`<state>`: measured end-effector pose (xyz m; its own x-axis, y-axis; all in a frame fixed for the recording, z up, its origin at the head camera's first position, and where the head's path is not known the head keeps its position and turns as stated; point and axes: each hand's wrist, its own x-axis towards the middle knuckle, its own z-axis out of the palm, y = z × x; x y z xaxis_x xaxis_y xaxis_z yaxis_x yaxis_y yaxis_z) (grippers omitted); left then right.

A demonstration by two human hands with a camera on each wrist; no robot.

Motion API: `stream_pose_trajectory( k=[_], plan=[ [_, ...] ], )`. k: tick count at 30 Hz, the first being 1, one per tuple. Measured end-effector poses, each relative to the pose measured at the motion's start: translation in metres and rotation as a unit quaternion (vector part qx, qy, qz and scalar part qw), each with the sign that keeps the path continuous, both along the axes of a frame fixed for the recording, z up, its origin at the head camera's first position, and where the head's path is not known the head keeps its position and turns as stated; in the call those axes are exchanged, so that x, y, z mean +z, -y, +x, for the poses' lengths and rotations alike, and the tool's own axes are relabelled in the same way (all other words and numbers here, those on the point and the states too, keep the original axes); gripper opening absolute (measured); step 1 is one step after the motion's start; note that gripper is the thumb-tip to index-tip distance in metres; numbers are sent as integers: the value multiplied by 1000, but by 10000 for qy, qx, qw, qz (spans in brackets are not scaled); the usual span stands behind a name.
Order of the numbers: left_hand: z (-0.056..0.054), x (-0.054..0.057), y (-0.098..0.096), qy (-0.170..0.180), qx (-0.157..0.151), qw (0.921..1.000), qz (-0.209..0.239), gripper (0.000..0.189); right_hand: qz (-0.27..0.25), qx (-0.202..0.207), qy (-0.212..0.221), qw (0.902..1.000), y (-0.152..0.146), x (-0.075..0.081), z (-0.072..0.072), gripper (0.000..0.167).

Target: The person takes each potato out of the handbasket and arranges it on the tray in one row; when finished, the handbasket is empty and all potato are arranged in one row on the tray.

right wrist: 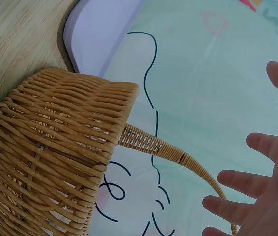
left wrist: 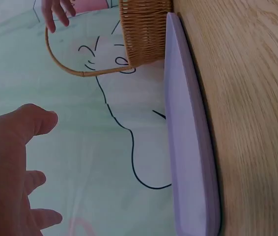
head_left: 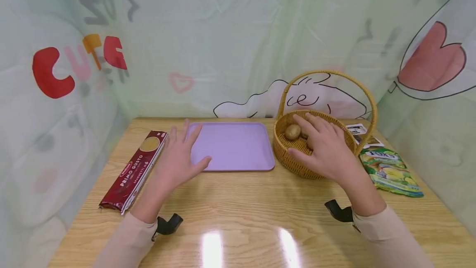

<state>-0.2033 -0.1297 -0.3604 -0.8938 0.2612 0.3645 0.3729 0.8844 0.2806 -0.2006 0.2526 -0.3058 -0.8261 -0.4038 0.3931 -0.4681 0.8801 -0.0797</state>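
My left hand (head_left: 177,158) hovers with spread fingers between the spaghetti packet (head_left: 135,171) and the lilac tray (head_left: 234,146), overlapping the tray's left edge in the head view. In the left wrist view its thumb and fingers (left wrist: 43,120) are apart and hold nothing. Fingers spread too, my right hand (head_left: 327,146) is over the wicker basket (head_left: 297,164), in front of its arched handle (head_left: 329,71). Inside the basket lies a potato (head_left: 292,132); more brown shapes beside it are partly hidden by the hand. The right wrist view shows the basket's woven side (right wrist: 55,142) below the open fingers.
Right of the basket lie a green FOX'S candy bag (head_left: 392,173) and a small white-and-brown packet (head_left: 362,135), partly behind the handle. The wooden table (head_left: 241,210) ends at a printed curtain (head_left: 201,53) at the back and sides.
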Motion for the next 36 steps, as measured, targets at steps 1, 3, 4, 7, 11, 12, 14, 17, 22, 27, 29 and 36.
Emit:
stream_pose_trajectory(
  k=[1, 3, 4, 7, 11, 12, 14, 17, 22, 27, 29, 36],
  plan=[
    [-2, -3, 2, 70, 5, 9999, 98, 89, -14, 13, -40, 10000, -1, 0, -2, 82],
    [-8, -9, 5, 196, 47, 9992, 339, 88, -69, 67, -163, 9998, -2, -1, -6, 81],
    [-10, -12, 7, 266, 80, 9985, 474, 88, -127, 109, -222, 9996, -3, -2, -8, 80],
    [-17, -23, 12, 471, 135, 9945, 926, 88, -376, 242, -281, 9986, -6, -3, -14, 77],
    [-27, -36, 18, 702, 71, 9876, 1400, 87, -729, 253, -31, 9970, -10, -3, -18, 75],
    [-29, -39, 19, 742, 53, 9860, 1491, 86, -791, 224, 46, 9966, -11, -3, -19, 74],
    [-33, -44, 22, 819, 12, 9829, 1649, 86, -856, 169, 173, 9960, -12, -2, -21, 74],
    [-35, -51, 26, 933, -6, 9785, 1839, 83, -909, 102, 348, 9952, -13, 1, -24, 73],
    [-36, -63, 34, 1367, 40, 9669, 2153, 71, -899, 42, 481, 9948, -15, 5, -29, 76],
    [-41, -78, 42, 1522, 197, 9605, 2322, 53, -958, -86, 626, 9934, -19, 10, -33, 79],
    [-45, -83, 45, 1505, 215, 9589, 2396, 48, -1015, -91, 721, 9922, -20, 12, -34, 77],
    [-51, -94, 52, 1587, 269, 9448, 2854, 45, -1323, -89, 1154, 9844, -24, 20, -42, 76]
  ],
)
